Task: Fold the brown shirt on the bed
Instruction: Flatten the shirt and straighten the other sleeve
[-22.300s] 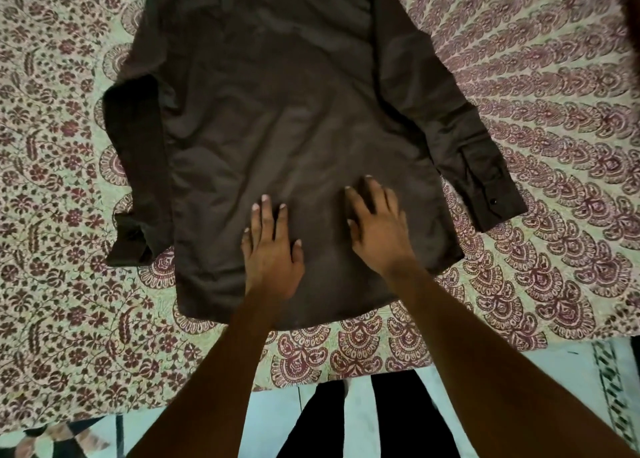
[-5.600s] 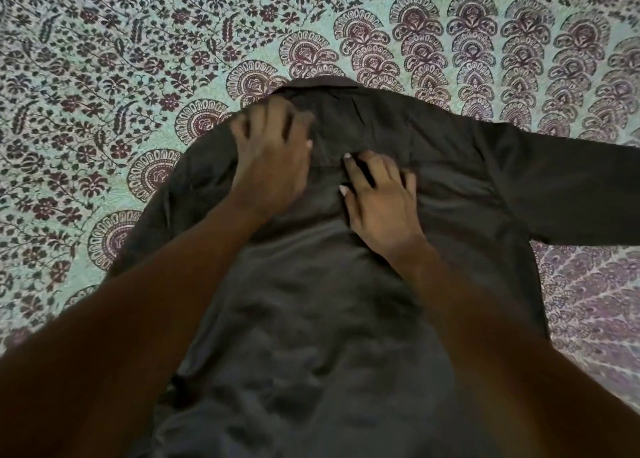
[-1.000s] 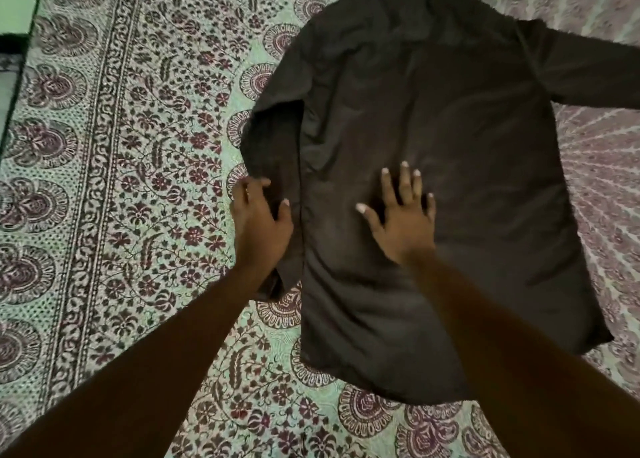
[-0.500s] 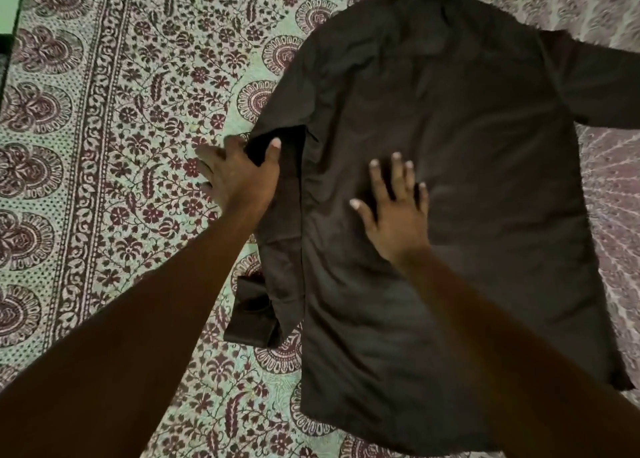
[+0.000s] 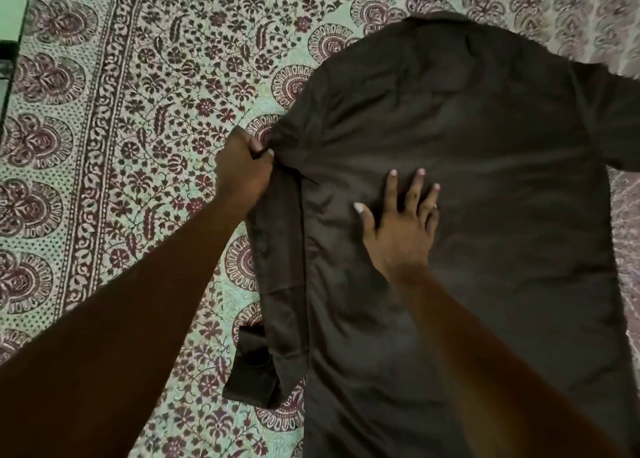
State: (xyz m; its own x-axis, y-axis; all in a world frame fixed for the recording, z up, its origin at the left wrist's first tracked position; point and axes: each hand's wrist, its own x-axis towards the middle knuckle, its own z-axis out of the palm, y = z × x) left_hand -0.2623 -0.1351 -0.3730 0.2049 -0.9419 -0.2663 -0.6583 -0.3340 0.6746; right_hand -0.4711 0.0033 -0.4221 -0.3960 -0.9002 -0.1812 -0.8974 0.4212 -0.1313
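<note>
The brown shirt point(image 5: 467, 153) lies back-up on the patterned bedsheet point(image 5: 114, 139). The left hand point(image 5: 242, 167) grips its left sleeve point(image 5: 277, 267) near the shoulder; the right hand point(image 5: 401, 225) presses flat on the shirt's middle.

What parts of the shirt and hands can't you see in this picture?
Head view, the only one:
- Shirt front: lies face down against the bedsheet.
- Right sleeve: cut off by the picture's right edge.
- Hem: cut off by the bottom edge, partly behind the right arm.
- Left hand fingertips: curled into the sleeve fabric.
- Right hand palm: pressed flat on the shirt.
</note>
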